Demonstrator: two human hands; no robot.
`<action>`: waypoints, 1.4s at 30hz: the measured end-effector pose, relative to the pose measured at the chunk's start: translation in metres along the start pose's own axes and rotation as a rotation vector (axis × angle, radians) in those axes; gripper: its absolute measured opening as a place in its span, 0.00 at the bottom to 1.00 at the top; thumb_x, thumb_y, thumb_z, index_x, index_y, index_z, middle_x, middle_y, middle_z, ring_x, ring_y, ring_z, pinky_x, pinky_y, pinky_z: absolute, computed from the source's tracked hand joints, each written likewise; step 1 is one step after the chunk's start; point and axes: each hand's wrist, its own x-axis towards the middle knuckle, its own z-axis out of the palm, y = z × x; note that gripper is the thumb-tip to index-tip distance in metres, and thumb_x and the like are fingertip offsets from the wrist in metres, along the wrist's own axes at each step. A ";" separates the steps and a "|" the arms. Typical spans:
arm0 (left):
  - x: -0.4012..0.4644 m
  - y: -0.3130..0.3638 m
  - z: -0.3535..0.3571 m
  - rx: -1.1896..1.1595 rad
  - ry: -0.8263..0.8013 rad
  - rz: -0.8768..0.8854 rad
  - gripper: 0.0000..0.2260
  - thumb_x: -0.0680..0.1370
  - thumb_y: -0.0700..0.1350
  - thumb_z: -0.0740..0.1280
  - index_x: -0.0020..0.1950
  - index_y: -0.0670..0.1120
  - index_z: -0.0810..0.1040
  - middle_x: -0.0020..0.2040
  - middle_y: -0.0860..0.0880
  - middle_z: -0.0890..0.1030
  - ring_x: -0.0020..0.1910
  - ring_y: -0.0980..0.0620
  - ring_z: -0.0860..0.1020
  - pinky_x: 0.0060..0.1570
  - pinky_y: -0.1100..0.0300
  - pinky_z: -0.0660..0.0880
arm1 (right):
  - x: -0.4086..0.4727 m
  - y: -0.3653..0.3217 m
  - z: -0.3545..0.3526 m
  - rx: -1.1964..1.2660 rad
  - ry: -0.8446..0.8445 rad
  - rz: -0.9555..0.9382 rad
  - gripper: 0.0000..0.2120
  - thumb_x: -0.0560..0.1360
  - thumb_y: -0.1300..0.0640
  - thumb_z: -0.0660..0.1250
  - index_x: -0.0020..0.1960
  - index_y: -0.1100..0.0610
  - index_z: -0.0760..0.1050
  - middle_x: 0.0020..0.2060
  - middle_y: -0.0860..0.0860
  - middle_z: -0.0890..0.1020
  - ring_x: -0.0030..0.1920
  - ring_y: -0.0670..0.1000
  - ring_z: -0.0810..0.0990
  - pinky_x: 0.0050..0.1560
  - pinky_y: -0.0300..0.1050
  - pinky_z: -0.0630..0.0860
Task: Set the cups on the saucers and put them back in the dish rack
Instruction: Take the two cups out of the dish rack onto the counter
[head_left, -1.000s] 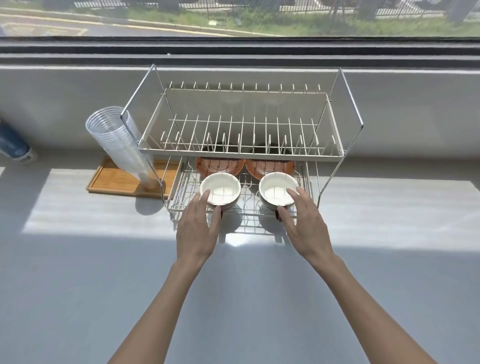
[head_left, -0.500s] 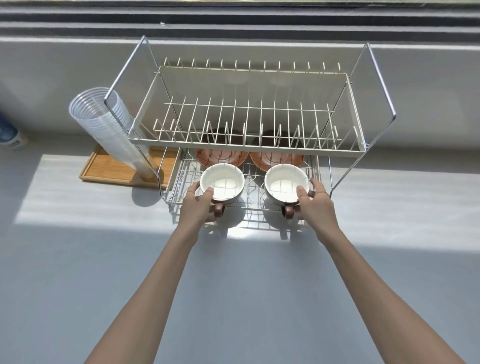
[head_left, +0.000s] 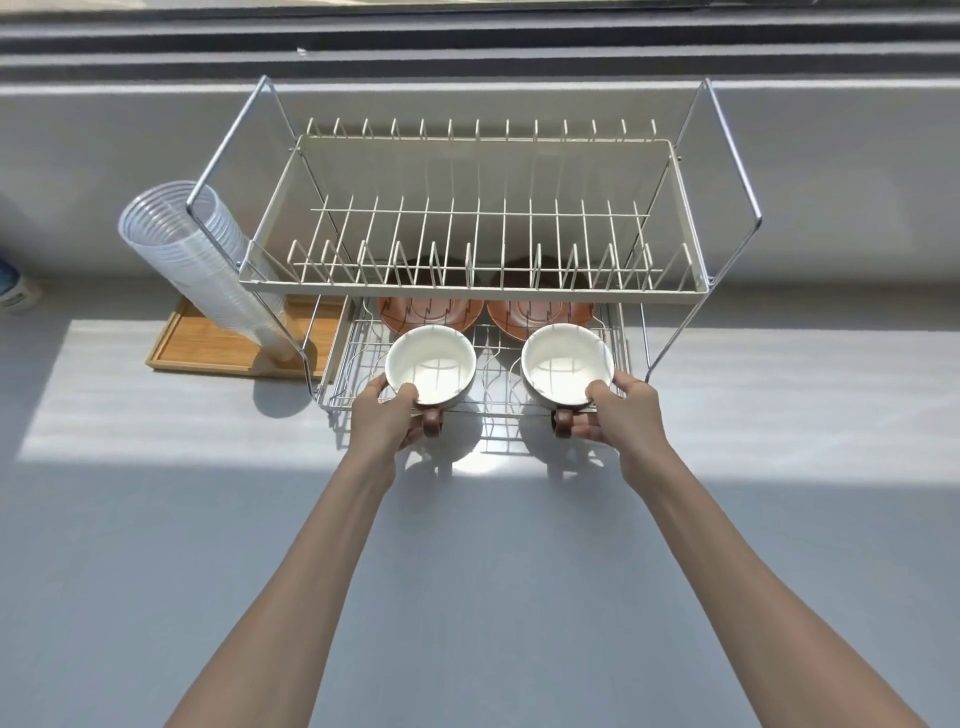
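Note:
Two cups, white inside with brown handles, stand upright at the front of the dish rack's lower wire shelf (head_left: 498, 358). My left hand (head_left: 387, 418) is closed around the left cup (head_left: 431, 364). The right cup (head_left: 566, 361) is held the same way by my right hand (head_left: 615, 415). Both handles point toward me. Behind the cups lie two brown saucers, the left saucer (head_left: 430, 312) and the right saucer (head_left: 540, 314), partly hidden under the upper tier of the rack (head_left: 467, 286).
A leaning stack of clear plastic cups (head_left: 208, 270) rests on a wooden tray (head_left: 218, 348) left of the rack. A grey wall and window ledge rise behind. The grey counter (head_left: 467, 571) spreads in front of the rack.
My hands went from hovering at the cups to gripping them, thumbs over the rims. The view has moved closer to the rack.

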 end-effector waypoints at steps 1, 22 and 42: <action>-0.004 0.000 0.000 -0.005 -0.001 0.007 0.20 0.78 0.39 0.62 0.71 0.45 0.70 0.49 0.46 0.80 0.45 0.43 0.80 0.35 0.61 0.76 | -0.004 0.000 -0.003 0.005 0.001 -0.012 0.21 0.79 0.64 0.59 0.71 0.61 0.68 0.33 0.54 0.82 0.28 0.52 0.82 0.28 0.40 0.80; -0.145 -0.068 0.058 0.130 -0.291 -0.040 0.21 0.78 0.36 0.62 0.71 0.47 0.71 0.45 0.48 0.82 0.28 0.51 0.79 0.37 0.61 0.74 | -0.101 0.100 -0.122 0.142 0.240 0.043 0.21 0.76 0.66 0.58 0.68 0.60 0.74 0.41 0.57 0.84 0.31 0.56 0.86 0.28 0.39 0.78; -0.168 -0.083 0.191 0.190 -0.427 -0.061 0.16 0.78 0.34 0.59 0.61 0.50 0.71 0.37 0.47 0.77 0.16 0.56 0.67 0.36 0.58 0.69 | -0.084 0.141 -0.223 0.234 0.448 0.110 0.21 0.76 0.66 0.58 0.66 0.55 0.74 0.42 0.56 0.84 0.33 0.57 0.86 0.28 0.39 0.77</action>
